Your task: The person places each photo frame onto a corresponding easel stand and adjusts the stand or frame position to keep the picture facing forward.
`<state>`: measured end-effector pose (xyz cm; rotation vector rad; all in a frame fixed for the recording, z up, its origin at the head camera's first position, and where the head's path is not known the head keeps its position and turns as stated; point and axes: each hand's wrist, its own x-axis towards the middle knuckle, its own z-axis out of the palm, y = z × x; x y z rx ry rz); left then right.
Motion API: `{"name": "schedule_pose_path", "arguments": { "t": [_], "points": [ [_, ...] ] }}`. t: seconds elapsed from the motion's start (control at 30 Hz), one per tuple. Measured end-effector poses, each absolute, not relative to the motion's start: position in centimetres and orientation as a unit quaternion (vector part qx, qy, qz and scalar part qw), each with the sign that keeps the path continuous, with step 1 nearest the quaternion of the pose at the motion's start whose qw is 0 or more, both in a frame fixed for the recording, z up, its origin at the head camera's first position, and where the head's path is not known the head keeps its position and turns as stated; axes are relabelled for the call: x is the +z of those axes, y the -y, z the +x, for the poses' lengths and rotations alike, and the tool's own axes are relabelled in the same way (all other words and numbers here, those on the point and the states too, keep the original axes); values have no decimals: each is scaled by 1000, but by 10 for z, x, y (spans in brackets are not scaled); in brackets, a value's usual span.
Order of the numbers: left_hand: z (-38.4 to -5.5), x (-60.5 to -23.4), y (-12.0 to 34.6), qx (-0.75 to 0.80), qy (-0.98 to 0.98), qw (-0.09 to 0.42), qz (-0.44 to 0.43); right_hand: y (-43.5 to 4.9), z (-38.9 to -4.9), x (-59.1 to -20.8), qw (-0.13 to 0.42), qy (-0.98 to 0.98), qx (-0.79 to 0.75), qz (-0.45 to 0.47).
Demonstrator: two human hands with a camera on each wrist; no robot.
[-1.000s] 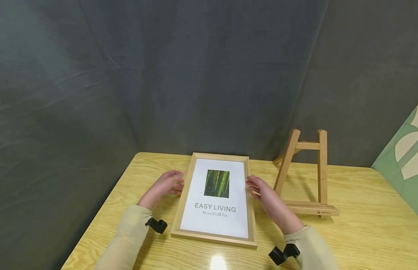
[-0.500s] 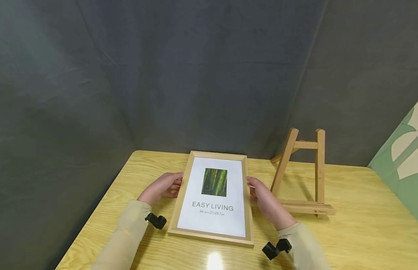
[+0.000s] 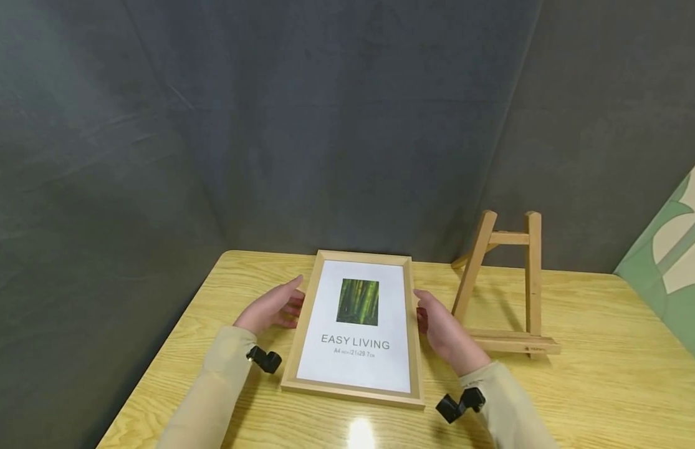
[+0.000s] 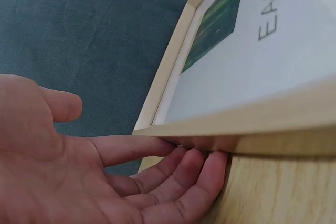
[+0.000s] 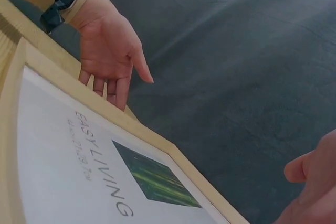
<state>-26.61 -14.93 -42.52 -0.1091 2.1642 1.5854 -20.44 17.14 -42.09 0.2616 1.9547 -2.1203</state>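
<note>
A light wooden picture frame [image 3: 353, 394] lies face up on the table, its white insert [image 3: 353, 368] reading "EASY LIVING" beneath a green bamboo picture [image 3: 358, 302]. My left hand [image 3: 270, 307] is at its left side. In the left wrist view, that hand's fingertips [image 4: 212, 163] reach the underside of the frame's edge, while the thumb [image 4: 67, 106] stands away from it. On the opposite side is my right hand [image 3: 445, 330], thumb raised off the frame and fingertips hidden behind the edge. The right wrist view shows its thumb [image 5: 296, 169] apart from the rim.
A small wooden easel [image 3: 533, 287] stands at the right, with its ledge [image 3: 515, 343] close beyond my right hand. The yellow wood-grain table [image 3: 616, 380] ends at a dark grey curtain [image 3: 347, 125] behind. Black wrist cameras [image 3: 264, 360] sit on both sleeves.
Both hands have come in closer to the frame's sides, and their thumbs have lifted off its edges during the last half second. The frame and easel keep their places on the table.
</note>
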Motion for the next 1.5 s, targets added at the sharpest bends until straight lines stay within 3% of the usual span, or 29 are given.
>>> {"name": "schedule_pose_path", "arguments": {
  "t": [0.13,0.3,0.67,1.13,1.5],
  "points": [
    [-267,-423,149,572,-786,234,-37,-177,-212,-435,154,-667,-727,45],
    [-268,-422,150,568,-785,245,-38,-173,-210,-432,170,-652,-736,61],
    [-266,-419,155,593,-770,232,-48,-167,-199,-411,152,-623,-764,68],
    [-249,-389,176,624,-769,128,53,-173,-198,-387,103,-520,-848,-1],
    [-238,-360,180,646,-752,90,98,-180,-190,-350,104,-551,-827,-39]
  ]
}}
